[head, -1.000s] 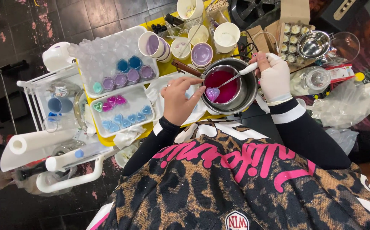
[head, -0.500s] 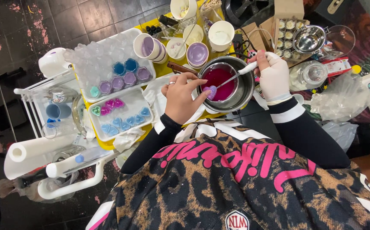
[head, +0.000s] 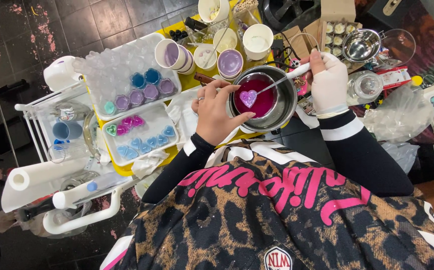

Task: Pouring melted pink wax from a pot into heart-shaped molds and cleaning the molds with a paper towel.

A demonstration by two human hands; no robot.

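Pinching the lilac heart (head: 248, 98) over the pot (head: 288, 102), left hand (head: 217, 117) grips it (right hand (head: 328, 80) clasps spoon (head: 282, 79)).

Dark tiled floor (head: 52, 30), yellow table (head: 197, 80), white rack (head: 32, 107)

Torso: leopard-print top in brown, tan and black, with large pink script lettering across the chest and a small round patch low at centre. White trim at the collar and sides. Both sleeves black, each ending in a white band. Left hand (head: 216, 116): bare, ring on one finger. Right hand (head: 329, 83): covered by a white glove.
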